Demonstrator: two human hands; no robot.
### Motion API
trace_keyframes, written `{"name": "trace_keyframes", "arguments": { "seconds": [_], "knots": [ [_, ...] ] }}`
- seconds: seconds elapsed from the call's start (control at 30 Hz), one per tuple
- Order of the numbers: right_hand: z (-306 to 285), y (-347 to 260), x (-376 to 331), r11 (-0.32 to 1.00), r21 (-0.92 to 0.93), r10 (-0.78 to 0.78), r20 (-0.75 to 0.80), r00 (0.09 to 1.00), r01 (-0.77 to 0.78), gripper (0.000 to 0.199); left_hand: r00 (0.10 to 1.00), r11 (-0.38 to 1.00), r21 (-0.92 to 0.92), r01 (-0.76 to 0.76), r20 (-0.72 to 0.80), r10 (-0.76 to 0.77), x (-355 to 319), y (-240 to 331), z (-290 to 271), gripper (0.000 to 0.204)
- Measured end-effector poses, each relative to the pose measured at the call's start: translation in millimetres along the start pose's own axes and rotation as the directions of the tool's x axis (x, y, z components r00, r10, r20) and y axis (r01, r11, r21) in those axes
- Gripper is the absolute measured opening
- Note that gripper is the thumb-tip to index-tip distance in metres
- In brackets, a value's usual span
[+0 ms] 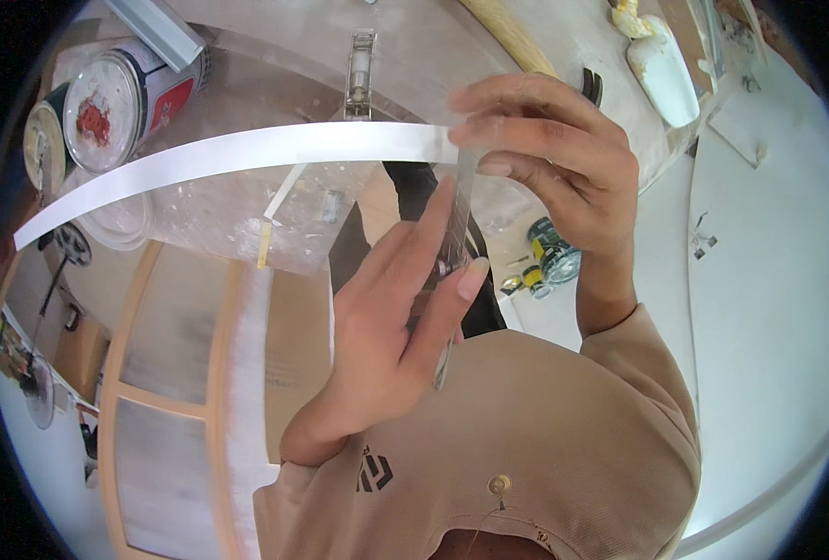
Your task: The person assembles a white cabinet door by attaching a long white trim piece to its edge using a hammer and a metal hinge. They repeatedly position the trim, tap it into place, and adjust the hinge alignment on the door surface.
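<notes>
My right hand (564,177) pinches the right end of a long white strip (246,154) that arcs away to the left across the view. My left hand (391,317) is closed around a slim metal tool (458,219), held upright just below the pinched end of the strip. The tool's upper tip meets the strip beside my right fingers. Its lower end pokes out under my left palm. I cannot tell what kind of tool it is. Both sleeves are beige.
A worktable (246,215) covered in dusty plastic lies behind the strip, with paint cans (120,98) at its top left and a metal clamp-like piece (359,75). A wooden frame with frosted panels (167,373) stands lower left. A white bottle (665,70) and small green-yellow tool (553,257) lie to the right.
</notes>
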State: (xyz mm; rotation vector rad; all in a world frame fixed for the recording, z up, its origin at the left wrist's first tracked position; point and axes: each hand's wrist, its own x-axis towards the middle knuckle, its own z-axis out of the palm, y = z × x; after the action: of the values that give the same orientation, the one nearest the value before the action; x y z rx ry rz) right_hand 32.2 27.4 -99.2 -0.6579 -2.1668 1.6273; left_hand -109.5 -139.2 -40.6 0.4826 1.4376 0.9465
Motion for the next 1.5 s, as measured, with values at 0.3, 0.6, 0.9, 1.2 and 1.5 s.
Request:
{"name": "trace_keyframes", "arguments": {
  "seconds": [0.3, 0.6, 0.9, 1.2, 1.5],
  "knots": [
    [-9.1, 21.9, 24.5, 0.973, 0.221, 0.018, 0.173, 0.985, -0.057, 0.021, 0.996, 0.981, -0.176, 0.081, -0.020, -0.086, 4.7, 1.1, 4.7, 0.053],
    [-11.1, 25.8, 30.5, 0.974, 0.220, 0.003, 0.213, 0.977, -0.051, 0.018, 0.992, 0.963, -0.247, 0.108, -0.031, -0.119, 7.9, 1.1, 4.3, 0.054],
    [-9.1, 26.2, 32.5, 0.980, 0.200, -0.031, 0.200, 0.979, -0.010, 0.023, 0.989, 0.951, -0.278, 0.138, -0.005, -0.145, 8.8, 0.7, 1.4, 0.052],
    [-8.7, 26.3, 28.5, 0.951, 0.280, 0.072, 0.202, 0.977, -0.128, 0.019, 0.990, 0.946, -0.291, 0.141, 0.017, -0.142, 9.0, 0.2, 1.1, 0.053],
    [-17.8, 38.0, 1.0, 0.981, 0.043, 0.195, -0.234, 0.953, -0.190, 0.031, 0.990, 0.948, -0.286, 0.138, 0.010, -0.141, 8.3, 0.1, 5.1, 0.054]
  ]
}}
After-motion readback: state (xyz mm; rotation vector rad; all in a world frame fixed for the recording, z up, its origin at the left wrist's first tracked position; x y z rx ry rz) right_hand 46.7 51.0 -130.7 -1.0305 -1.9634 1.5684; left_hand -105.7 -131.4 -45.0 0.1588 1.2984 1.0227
